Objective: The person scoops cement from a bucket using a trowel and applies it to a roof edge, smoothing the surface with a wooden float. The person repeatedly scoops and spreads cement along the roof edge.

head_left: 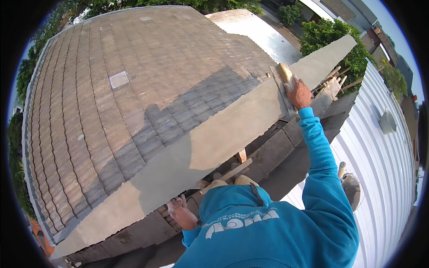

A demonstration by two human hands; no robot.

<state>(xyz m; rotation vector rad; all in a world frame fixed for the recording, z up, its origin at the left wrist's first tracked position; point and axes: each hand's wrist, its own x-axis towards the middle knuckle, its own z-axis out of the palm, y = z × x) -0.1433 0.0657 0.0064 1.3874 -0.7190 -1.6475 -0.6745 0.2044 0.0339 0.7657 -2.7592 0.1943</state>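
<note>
A long plastering float (278, 91) lies across the smooth grey cement top of a wall (232, 118). My right hand (298, 94) is closed around its pale wooden handle (284, 71), with the arm stretched far to the right. Lower down, my left hand (182, 212) rests at the near edge of the cemented strip, fingers apart and holding nothing. Both arms are in blue sleeves (319, 145). My shadow falls over part of the cement and the roof tiles.
Beyond the wall slopes a brown tiled roof (147, 58). Bamboo and wood pieces (333, 85) stick out past the right hand. Below right is a corrugated metal roof (380, 147) with a grey bucket (388, 121) and a cement-stained round container (351, 191). Wooden strips (228, 175) lie near my body.
</note>
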